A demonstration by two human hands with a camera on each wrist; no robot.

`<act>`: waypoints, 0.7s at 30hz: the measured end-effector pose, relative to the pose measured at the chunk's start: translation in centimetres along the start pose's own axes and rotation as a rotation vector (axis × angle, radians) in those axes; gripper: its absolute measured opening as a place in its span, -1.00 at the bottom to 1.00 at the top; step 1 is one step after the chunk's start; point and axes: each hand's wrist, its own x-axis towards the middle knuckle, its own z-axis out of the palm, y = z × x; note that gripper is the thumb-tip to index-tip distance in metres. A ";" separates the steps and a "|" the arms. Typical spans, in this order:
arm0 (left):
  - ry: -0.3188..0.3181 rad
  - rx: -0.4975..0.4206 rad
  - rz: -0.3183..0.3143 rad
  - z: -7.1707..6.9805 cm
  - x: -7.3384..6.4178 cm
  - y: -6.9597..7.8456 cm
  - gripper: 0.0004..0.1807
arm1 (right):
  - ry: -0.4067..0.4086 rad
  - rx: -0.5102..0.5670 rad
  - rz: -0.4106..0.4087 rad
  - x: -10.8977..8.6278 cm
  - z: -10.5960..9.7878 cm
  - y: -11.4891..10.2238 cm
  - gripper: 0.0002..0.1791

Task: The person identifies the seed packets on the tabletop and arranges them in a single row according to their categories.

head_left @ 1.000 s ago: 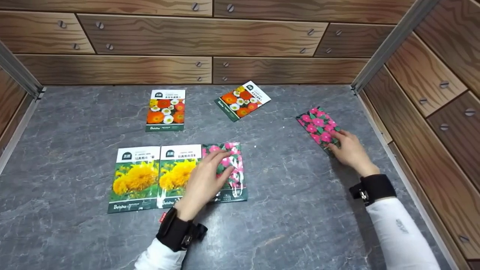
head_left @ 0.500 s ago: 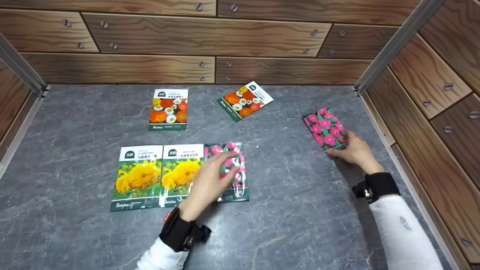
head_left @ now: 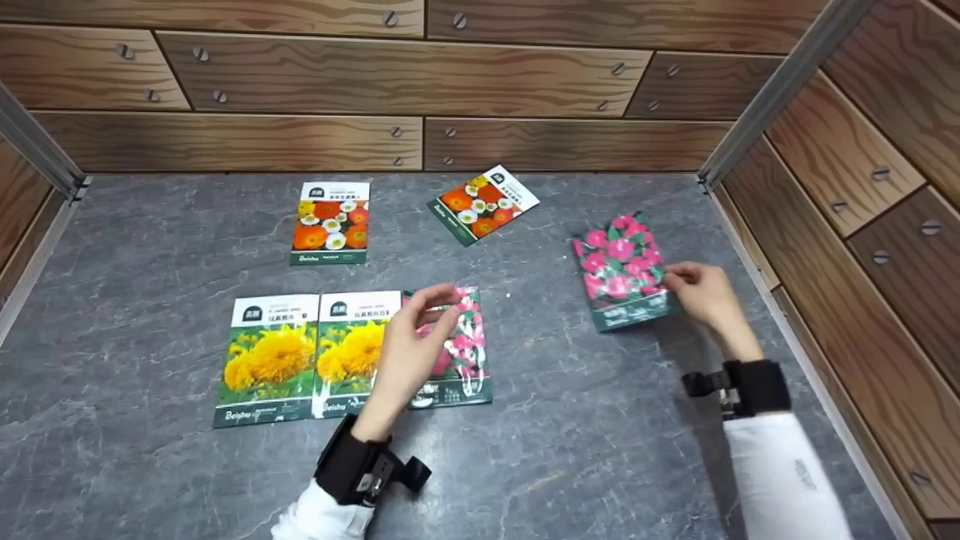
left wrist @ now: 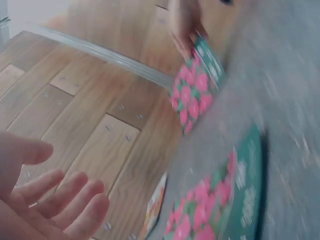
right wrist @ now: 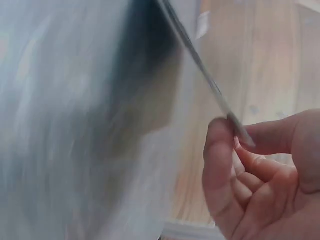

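Note:
My right hand (head_left: 709,300) pinches the right edge of a pink-flower seed packet (head_left: 622,259) between thumb and fingers. In the right wrist view that packet (right wrist: 200,65) shows edge-on, and it looks lifted off the tabletop. My left hand (head_left: 416,345) hovers with loosely bent fingers over a second pink-flower packet (head_left: 469,349), partly hiding it. Nothing is in the left hand (left wrist: 55,200) in the left wrist view. Left of the second packet, two yellow-flower packets (head_left: 270,360) lie side by side in the same row.
Farther back on the grey marbled tabletop (head_left: 555,450) lie two orange-and-white flower packets, one straight (head_left: 330,225) and one turned askew (head_left: 484,205). Wood-pattern walls (head_left: 420,79) stand behind and to both sides.
My right hand has raised the pink-flower packet, turned it straighter and brought it slightly left and nearer. My left hand has lifted a little off the packet under it.

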 end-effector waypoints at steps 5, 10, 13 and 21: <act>0.044 -0.129 -0.059 0.0 0.2 1.1 -0.55 | 0.002 0.312 -0.011 -1.9 2.0 -3.4 -0.60; 0.093 -0.200 -0.076 0.3 0.9 1.6 -0.55 | -0.020 0.483 -0.045 -3.5 4.3 -7.8 -0.60; 0.100 -0.255 -0.003 0.8 1.8 0.2 -0.51 | -0.043 0.545 -0.081 -4.2 5.6 -10.1 -0.63; 0.100 -0.286 0.066 1.8 2.1 0.0 -0.38 | -0.109 0.614 -0.104 -5.8 8.4 -13.7 -0.74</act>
